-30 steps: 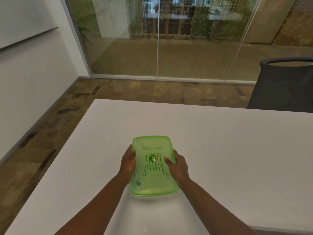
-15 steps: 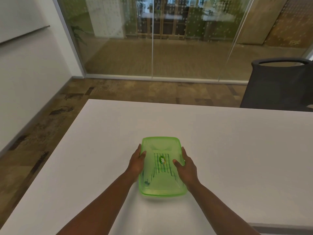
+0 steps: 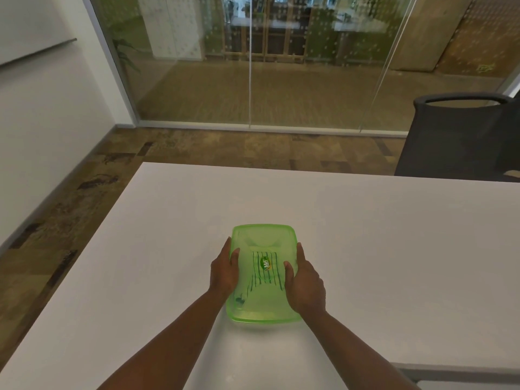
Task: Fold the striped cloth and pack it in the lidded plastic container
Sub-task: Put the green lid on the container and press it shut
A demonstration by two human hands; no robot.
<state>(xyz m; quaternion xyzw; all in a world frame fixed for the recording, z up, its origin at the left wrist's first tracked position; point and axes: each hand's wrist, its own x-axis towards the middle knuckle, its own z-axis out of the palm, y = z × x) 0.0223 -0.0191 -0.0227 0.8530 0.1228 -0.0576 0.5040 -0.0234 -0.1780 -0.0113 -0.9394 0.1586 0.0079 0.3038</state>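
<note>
A translucent green plastic container (image 3: pixel 263 237) with its lid on rests on the white table (image 3: pixel 365 235), near the front edge. Through the lid I see the striped cloth (image 3: pixel 266 273) folded inside, white with green stripes, under a small round label. My left hand (image 3: pixel 223 273) grips the container's left side, thumb lying on the lid. My right hand (image 3: pixel 305 282) grips its right side the same way, thumb pressed on the lid. Both hands hold the box flat on the table.
A dark office chair (image 3: pixel 455 136) stands beyond the table's far right edge. A glass wall (image 3: pixel 250 66) runs across the back. Patterned carpet floor (image 3: pixel 56 209) lies to the left of the table, beside a white wall.
The view has shifted, so the container and hands sit further right in the frame. My hands keep the same hold on the lidded container, which stays on the table.
</note>
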